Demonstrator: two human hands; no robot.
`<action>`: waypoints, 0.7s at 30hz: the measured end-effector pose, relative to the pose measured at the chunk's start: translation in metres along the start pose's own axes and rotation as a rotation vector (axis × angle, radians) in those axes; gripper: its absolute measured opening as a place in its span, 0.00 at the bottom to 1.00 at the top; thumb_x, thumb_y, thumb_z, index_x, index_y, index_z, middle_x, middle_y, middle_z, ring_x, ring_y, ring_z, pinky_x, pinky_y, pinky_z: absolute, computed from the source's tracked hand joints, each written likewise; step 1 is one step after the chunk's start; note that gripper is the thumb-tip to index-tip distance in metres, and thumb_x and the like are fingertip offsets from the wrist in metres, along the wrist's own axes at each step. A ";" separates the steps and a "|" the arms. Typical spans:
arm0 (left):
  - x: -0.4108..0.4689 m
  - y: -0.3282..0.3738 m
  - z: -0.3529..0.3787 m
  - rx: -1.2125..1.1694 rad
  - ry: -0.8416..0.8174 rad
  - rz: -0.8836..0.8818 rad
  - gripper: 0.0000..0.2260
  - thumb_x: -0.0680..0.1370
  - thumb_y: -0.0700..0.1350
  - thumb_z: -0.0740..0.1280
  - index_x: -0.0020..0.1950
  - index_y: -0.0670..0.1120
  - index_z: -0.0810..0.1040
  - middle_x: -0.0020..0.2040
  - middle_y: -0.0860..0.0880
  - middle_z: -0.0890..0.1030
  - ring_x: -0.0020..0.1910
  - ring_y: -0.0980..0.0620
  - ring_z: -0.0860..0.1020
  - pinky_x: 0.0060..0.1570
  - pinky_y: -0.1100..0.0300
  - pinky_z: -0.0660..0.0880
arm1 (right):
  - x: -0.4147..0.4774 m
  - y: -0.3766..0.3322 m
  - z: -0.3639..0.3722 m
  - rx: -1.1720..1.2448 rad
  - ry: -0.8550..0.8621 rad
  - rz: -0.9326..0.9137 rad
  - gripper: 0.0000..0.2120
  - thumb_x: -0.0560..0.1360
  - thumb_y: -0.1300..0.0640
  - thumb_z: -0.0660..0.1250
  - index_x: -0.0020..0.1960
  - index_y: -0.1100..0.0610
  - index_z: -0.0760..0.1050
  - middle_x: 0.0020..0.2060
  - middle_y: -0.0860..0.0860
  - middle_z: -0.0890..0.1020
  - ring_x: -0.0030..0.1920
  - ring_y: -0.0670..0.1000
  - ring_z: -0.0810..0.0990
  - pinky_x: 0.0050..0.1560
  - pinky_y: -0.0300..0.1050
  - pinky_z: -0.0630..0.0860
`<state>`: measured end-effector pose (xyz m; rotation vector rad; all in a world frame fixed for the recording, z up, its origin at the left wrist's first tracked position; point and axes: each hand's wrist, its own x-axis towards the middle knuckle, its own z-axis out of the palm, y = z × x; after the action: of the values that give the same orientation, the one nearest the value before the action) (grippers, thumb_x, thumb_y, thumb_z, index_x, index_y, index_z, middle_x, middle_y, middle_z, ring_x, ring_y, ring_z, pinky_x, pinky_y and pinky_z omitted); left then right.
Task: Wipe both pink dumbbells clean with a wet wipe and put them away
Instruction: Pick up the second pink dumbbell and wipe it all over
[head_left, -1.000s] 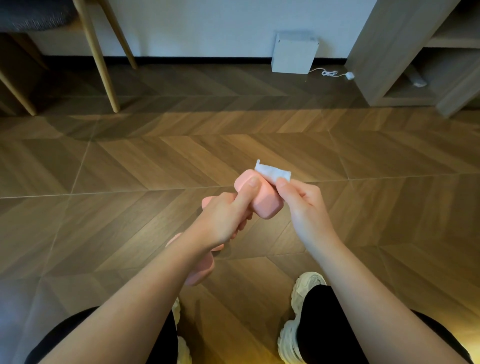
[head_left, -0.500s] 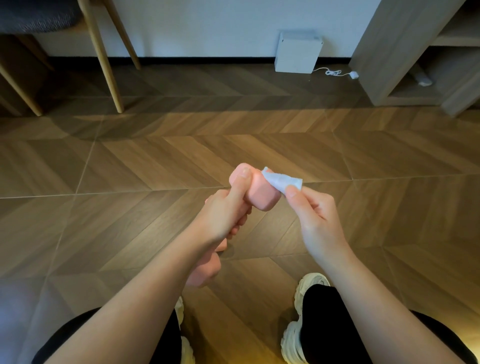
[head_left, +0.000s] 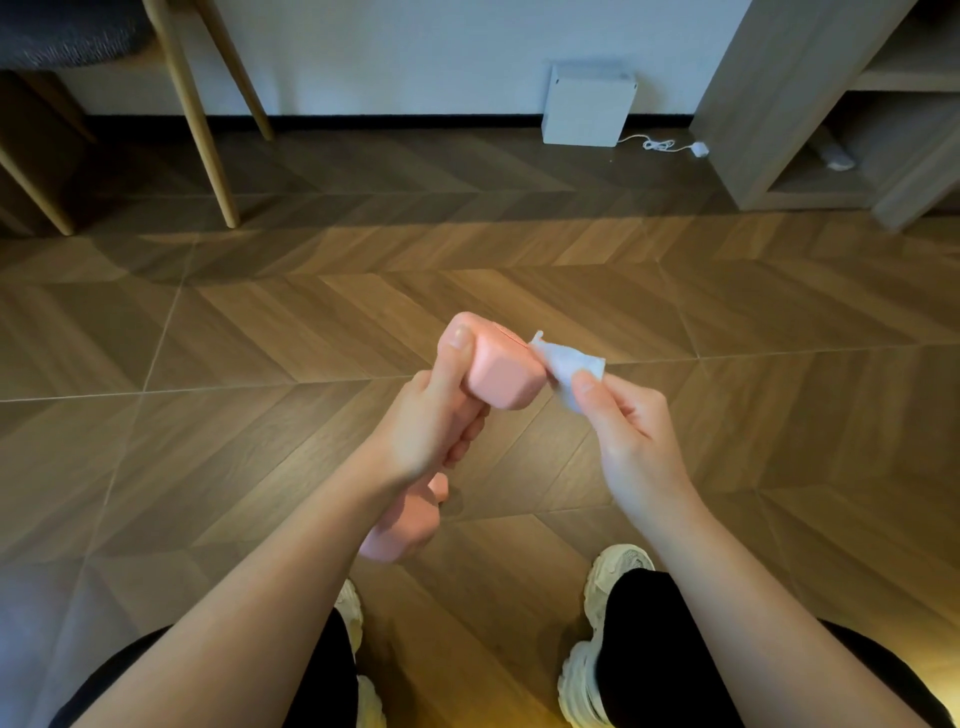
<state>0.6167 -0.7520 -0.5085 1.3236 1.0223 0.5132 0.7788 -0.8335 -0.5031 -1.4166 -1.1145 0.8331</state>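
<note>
1. I count one pink dumbbell in view;
2. one wet wipe;
3. two hands of mine, my left hand and my right hand;
4. two pale shoes, my left shoe and my right shoe;
5. one white box;
6. one white cable beside it;
7. one wooden chair;
8. one shelf unit.

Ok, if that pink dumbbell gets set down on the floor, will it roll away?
Probably not: the pink dumbbell has a flat-faceted head, so it should settle. Its matte coating looks grippy, and the left hand alone carries it.
</note>
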 end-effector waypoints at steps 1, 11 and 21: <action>0.000 0.001 0.000 0.016 -0.013 0.032 0.49 0.62 0.83 0.51 0.36 0.33 0.67 0.29 0.43 0.67 0.30 0.48 0.63 0.33 0.50 0.60 | 0.002 -0.001 0.001 -0.006 0.010 0.013 0.16 0.79 0.53 0.58 0.42 0.46 0.84 0.36 0.42 0.83 0.41 0.49 0.82 0.42 0.43 0.76; -0.012 0.001 0.004 0.354 -0.084 -0.027 0.30 0.76 0.69 0.52 0.22 0.52 0.69 0.22 0.55 0.69 0.26 0.54 0.68 0.36 0.57 0.66 | 0.011 0.000 0.009 0.038 -0.056 0.082 0.22 0.77 0.46 0.60 0.51 0.64 0.82 0.45 0.66 0.82 0.44 0.56 0.78 0.49 0.50 0.71; -0.001 -0.003 0.001 -0.080 0.035 -0.113 0.43 0.66 0.80 0.49 0.41 0.39 0.75 0.34 0.44 0.71 0.31 0.48 0.66 0.33 0.50 0.63 | 0.009 0.004 0.005 0.008 -0.018 0.046 0.16 0.79 0.50 0.60 0.46 0.55 0.84 0.41 0.64 0.83 0.42 0.52 0.80 0.44 0.51 0.74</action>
<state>0.6160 -0.7541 -0.5112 1.1829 1.0880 0.4880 0.7781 -0.8231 -0.5072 -1.4354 -1.0938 0.8838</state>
